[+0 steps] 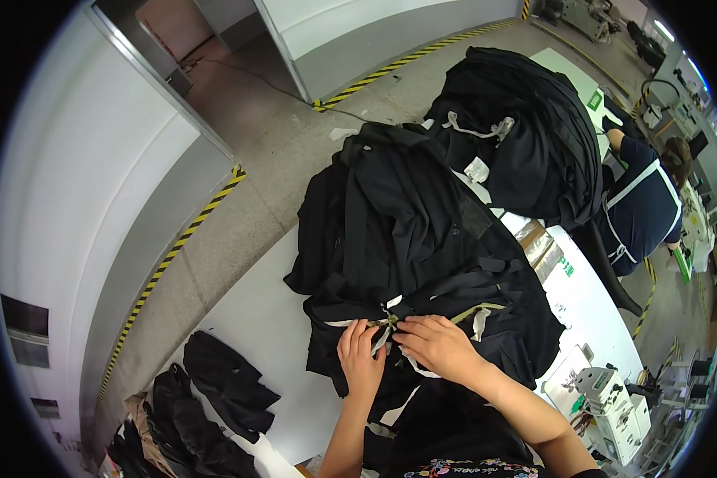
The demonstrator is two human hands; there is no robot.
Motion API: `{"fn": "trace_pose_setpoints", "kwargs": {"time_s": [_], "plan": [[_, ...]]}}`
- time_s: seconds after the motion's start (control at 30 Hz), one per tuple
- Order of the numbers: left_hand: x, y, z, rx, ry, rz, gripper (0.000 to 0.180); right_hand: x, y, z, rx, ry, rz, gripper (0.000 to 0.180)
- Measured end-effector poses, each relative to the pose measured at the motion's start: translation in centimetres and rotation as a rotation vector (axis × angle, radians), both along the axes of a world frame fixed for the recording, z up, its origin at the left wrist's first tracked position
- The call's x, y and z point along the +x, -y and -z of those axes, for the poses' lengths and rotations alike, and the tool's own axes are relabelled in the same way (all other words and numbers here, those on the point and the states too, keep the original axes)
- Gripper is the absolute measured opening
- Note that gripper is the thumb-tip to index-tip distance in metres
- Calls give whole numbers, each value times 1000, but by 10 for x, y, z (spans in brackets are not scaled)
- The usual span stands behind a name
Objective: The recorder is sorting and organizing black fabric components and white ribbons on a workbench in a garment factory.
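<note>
Here the left hand [362,354] and the right hand [436,345] meet at a knot of pale cloth strip [387,323], fingers bent and pinching its ends, the left from below and the right from the side with its fingertips touching the strip. The strip runs around a bundle of black garments [406,231], crossing it just above both hands, with a loose pale end hanging to the right of the knot. The bundle is a thick heap of folded dark fabric lying on the white table [251,323], near its front edge and reaching toward the far edge. Behind it lies a second black bundle [526,151], tied with a white cord. Smaller black pieces [227,382] lie at the table's left front corner.
</note>
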State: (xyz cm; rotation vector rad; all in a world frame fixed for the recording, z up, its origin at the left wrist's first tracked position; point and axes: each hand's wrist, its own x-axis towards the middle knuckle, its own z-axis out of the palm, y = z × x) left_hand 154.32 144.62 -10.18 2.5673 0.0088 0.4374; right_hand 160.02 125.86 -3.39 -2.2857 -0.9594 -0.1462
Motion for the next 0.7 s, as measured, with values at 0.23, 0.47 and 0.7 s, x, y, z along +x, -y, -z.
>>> {"fn": "trace_pose_setpoints", "kwargs": {"time_s": [0.23, 0.47, 0.7], "plan": [[10, -9, -4, 18, -33, 39, 45, 4, 3, 24, -362, 114, 143, 19], [16, -15, -10, 42, -47, 31, 54, 13, 9, 14, -575, 48, 347, 47], [5, -5, -10, 29, -99, 27, 49, 36, -3, -5, -240, -23, 284, 25]]}}
